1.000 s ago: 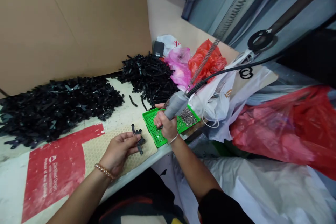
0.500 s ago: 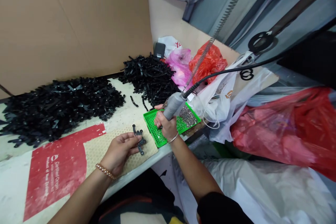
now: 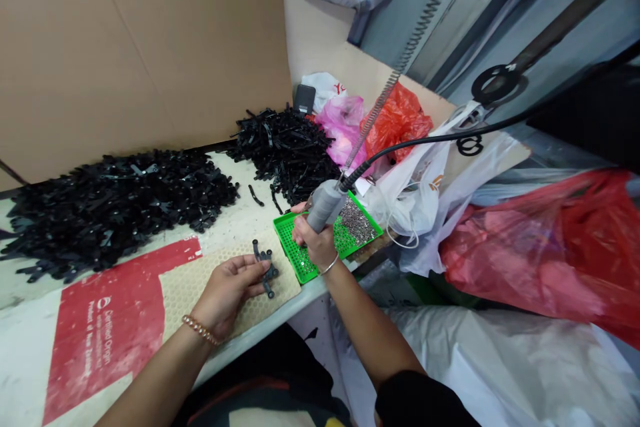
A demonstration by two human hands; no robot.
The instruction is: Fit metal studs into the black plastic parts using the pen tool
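Observation:
Between thumb and fingers, my left hand (image 3: 239,283) pinches a small black plastic part (image 3: 270,271) with several round-ended arms, over a beige honeycomb-textured mat (image 3: 187,283). My right hand (image 3: 315,240) is wrapped round a grey electric screwdriver (image 3: 326,205), which leans above a green perforated tray (image 3: 286,227). Small shiny metal screws (image 3: 357,221) are heaped at the tray's right end, and a few lie scattered near its front. The driver's tip is hidden behind my right hand.
Two heaps of black plastic parts (image 3: 120,203) and black strips (image 3: 287,147) lie along a cardboard wall (image 3: 150,40). A coil spring (image 3: 420,33) and a black cable (image 3: 440,137) run up from the driver. Plastic bags (image 3: 397,120) crowd the right side.
The screwdriver and my right hand have shifted very slightly left and down over the tray. My left hand keeps the black part in nearly the same place.

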